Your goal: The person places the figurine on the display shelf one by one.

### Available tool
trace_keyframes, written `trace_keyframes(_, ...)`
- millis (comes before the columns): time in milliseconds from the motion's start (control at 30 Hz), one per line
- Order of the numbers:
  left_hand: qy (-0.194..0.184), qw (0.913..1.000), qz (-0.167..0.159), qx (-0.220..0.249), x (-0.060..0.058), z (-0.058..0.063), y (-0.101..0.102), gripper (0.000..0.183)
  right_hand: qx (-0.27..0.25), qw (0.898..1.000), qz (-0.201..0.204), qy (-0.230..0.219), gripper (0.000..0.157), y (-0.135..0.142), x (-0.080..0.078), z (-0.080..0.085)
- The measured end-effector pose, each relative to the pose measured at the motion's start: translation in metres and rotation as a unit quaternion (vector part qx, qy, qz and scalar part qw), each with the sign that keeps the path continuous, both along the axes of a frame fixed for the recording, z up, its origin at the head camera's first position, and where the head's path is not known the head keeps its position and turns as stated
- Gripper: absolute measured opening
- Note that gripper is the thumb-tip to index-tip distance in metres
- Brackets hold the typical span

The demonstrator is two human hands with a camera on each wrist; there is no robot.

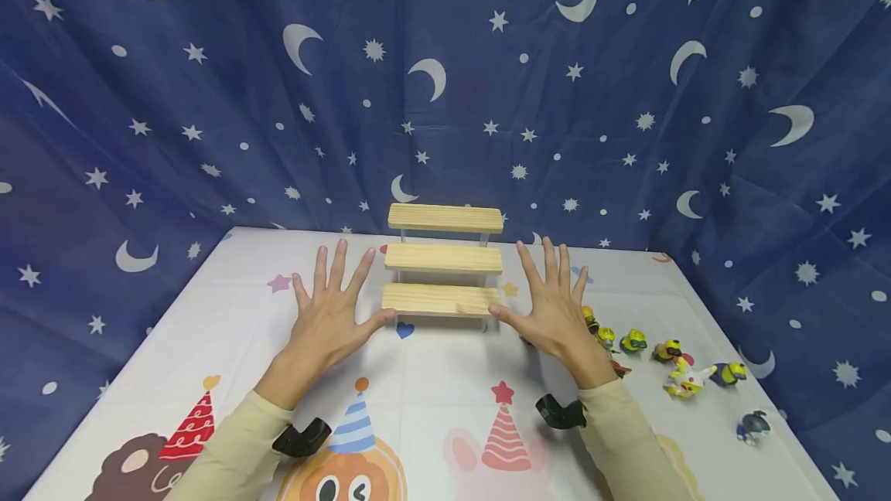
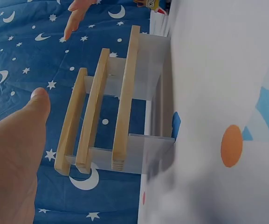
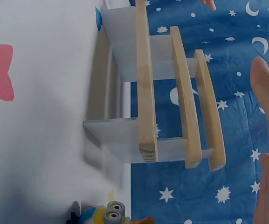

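Observation:
A three-tier wooden display stand (image 1: 442, 257) with clear side supports stands at the back middle of the table. My left hand (image 1: 329, 323) hovers to its left with fingers spread, the thumb tip overlapping the lowest tier's left end in the head view. On the other side my right hand (image 1: 553, 311) is spread the same way, its thumb at the lowest tier's right end. Neither hand holds anything. In both wrist views the stand's tiers (image 2: 127, 93) show sideways, with a thumb (image 3: 267, 88) apart from them. A goggled toy figure (image 3: 111, 213) lies near the right hand.
Several small toy figures (image 1: 633, 341) are scattered on the right of the table, partly behind the right wrist. A grey-headed figure (image 1: 753, 427) lies nearer the right edge. The white cloth (image 1: 431, 377) has printed party animals. A blue star-patterned curtain (image 1: 445, 99) hangs behind.

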State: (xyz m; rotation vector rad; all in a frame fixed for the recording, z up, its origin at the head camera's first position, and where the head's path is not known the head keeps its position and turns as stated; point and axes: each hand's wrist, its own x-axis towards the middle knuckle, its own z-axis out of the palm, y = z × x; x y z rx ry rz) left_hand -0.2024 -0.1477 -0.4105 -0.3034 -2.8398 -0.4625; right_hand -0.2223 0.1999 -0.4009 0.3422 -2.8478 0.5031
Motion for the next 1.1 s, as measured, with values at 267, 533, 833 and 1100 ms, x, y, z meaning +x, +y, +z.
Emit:
trace_keyframes(267,-0.006,1.0000,0.000,0.004,-0.002,-0.007,0.000,0.099,-0.004,1.000,0.004,-0.011,0.111,0.001,0.000,0.001)
trace_keyframes(533,-0.007,0.9999,0.002,0.009,-0.003,-0.008,0.001,0.096,-0.017,0.999,0.009,-0.033,0.110,0.001,0.000,0.001)
trace_keyframes(833,0.008,1.0000,-0.003,0.005,-0.008,-0.014,-0.001,0.091,-0.006,0.999,0.019,-0.049,0.104,0.003,0.000,0.000)
trace_keyframes(1100,0.012,0.9997,-0.012,0.017,-0.012,-0.023,0.001,0.088,-0.005,0.997,0.023,-0.069,0.101,0.001,-0.002,-0.006)
